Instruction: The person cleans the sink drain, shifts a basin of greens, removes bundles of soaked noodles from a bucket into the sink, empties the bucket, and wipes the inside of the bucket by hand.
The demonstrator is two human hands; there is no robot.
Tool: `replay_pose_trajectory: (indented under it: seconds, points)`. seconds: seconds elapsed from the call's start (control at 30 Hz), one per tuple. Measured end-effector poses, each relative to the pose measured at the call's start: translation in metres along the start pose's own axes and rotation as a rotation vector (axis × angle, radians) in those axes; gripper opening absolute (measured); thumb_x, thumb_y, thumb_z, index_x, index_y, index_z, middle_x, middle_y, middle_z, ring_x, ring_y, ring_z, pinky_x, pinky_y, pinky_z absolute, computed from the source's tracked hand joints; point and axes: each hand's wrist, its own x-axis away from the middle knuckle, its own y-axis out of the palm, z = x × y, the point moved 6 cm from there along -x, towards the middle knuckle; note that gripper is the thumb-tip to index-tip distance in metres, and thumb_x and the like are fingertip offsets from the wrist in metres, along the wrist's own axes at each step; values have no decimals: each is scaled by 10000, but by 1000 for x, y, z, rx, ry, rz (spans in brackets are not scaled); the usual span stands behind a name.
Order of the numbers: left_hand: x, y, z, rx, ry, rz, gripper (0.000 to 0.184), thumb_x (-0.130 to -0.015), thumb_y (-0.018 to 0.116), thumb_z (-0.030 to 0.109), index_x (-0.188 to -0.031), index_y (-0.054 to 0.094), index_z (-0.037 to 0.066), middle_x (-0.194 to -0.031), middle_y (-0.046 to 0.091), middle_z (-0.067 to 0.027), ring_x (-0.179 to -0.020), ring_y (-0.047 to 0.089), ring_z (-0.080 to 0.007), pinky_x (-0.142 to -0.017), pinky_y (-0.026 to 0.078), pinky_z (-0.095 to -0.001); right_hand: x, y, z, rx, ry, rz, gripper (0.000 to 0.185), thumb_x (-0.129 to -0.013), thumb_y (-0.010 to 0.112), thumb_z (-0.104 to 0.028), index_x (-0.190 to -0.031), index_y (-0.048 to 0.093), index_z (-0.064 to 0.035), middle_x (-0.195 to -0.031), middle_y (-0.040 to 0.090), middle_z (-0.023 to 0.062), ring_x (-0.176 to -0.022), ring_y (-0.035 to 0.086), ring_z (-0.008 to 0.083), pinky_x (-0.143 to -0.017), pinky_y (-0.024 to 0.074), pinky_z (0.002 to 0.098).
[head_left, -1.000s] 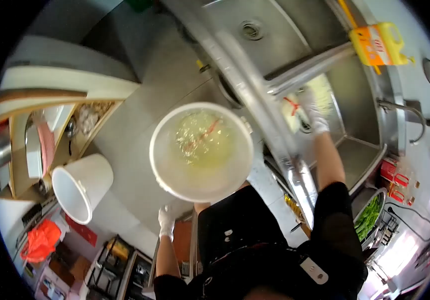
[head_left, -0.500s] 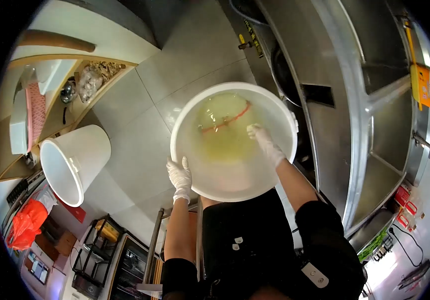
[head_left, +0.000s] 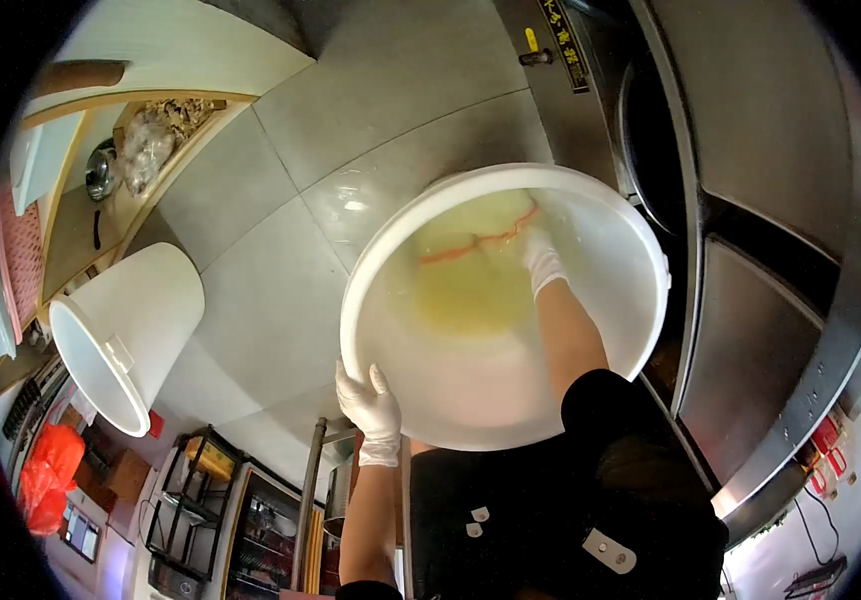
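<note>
A white tub (head_left: 460, 400) sits before the person (head_left: 530, 500), left hand (head_left: 369, 412) at its rim (head_left: 349, 340), thumb and fingers parted. Right hand (head_left: 543, 264) dips beside a red strip (head_left: 458, 252) in yellowish liquid (head_left: 470, 305), finger pose unclear.

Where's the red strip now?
Head view: the red strip is inside the large white bucket, mostly left of the right hand, in yellowish liquid.

Liquid (head_left: 470, 302) in tub (head_left: 460, 395), bucket (head_left: 153, 305) to its left
</note>
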Motion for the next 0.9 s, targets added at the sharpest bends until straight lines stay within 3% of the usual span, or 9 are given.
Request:
replay_pose_trajectory:
  seconds: [0.17,0.23,0.27,0.33,0.37,0.4,0.5,0.6,0.9]
  points:
    - [0,0,2,-26,11,8,528,-814,603,228,-1206,388,-52,-1039,541,-240,-945,536,-395,-819,429,-449,-28,31,-21,618,-319,26,415,-889,388,-391,-1198,477,-129,-1172,526,52,-1099,449,167,-906,378,349]
    - [0,1,0,-4,30,21,525,-813,602,230,-1203,391,-52,-1034,541,-241,-940,538,-392,-816,430,-448,-50,64,-21,1623,-517,112,300,-877,407,-352,-1072,488,-138,-1024,535,28,-968,469,160,-815,391,351]
    - [1,1,-1,6,38,26,524,-813,602,230,-1201,392,-52,-1032,541,-241,-937,539,-391,-814,431,-447,-56,71,-15,2537,-606,208,186,-861,442,-292,-937,508,-136,-879,545,11,-831,499,167,-723,410,356]
    - [1,2,-6,-9,24,10,521,-811,603,230,-1198,395,-51,-1028,542,-242,-933,539,-388,-809,432,-446,-64,78,-2,3620,-791,276,118,-839,491,-238,-788,514,-134,-718,540,-7,-663,519,170,-611,428,367]
    - [2,2,-7,-13,17,2,520,-810,604,230,-1196,396,-50,-1027,543,-242,-931,540,-386,-806,433,-445,-53,63,2,3771,-986,213,124,-833,504,-243,-775,499,-134,-702,525,-8,-632,509,167,-592,426,371]
    - [2,1,-7,-27,31,5,521,-808,605,229,-1196,397,-50,-1026,544,-241,-927,540,-388,-804,433,-446,-44,54,9,3906,-1211,128,136,-828,518,-248,-763,484,-134,-686,510,-9,-601,498,163,-573,425,376]
    - [0,0,-3,-54,45,7,520,-802,606,226,-1192,399,-50,-1020,547,-240,-916,540,-391,-801,433,-448,-22,24,15,4069,-1221,-34,96,-837,514,-217,-847,526,-123,-712,524,3,-556,499,140,-487,420,331]
    - [-1,-2,0,-94,20,-9,515,-798,605,225,-1185,404,-49,-1010,551,-239,-904,542,-393,-801,433,-448,6,-9,11,4184,-882,-564,140,-842,511,-189,-956,557,-124,-732,533,-2,-535,496,111,-415,387,263]
    - [-6,-8,17,-117,-42,-91,493,-793,606,244,-1156,407,-24,-961,548,-212,-859,549,-381,-776,433,-448,108,-67,-2,4081,-752,-376,200,-760,605,-178,-945,554,-123,-782,549,2,-617,500,93,-485,403,257]
